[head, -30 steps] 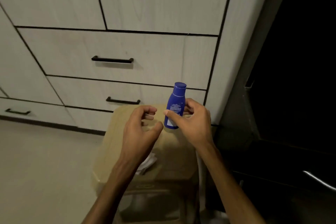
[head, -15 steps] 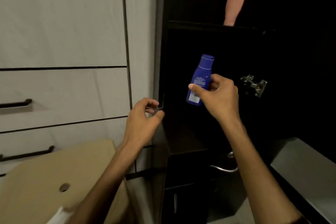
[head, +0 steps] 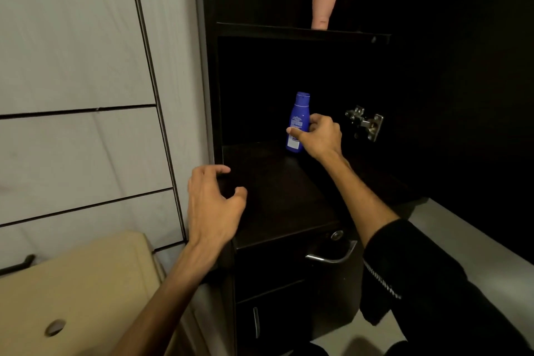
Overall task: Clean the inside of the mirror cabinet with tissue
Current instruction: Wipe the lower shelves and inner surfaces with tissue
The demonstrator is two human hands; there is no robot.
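right hand (head: 318,136) grips bottle (head: 297,124) upright on shelf (head: 274,196), likely putting it back | left hand (head: 213,205) empty, fingers loosely curled, over shelf's front edge | tissue not in view | cabinet (head: 289,66) open around both hands

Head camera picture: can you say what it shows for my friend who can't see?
A right hand holds a blue bottle upright on a dark cabinet shelf. The left hand hovers, holding nothing, by the shelf's front corner.
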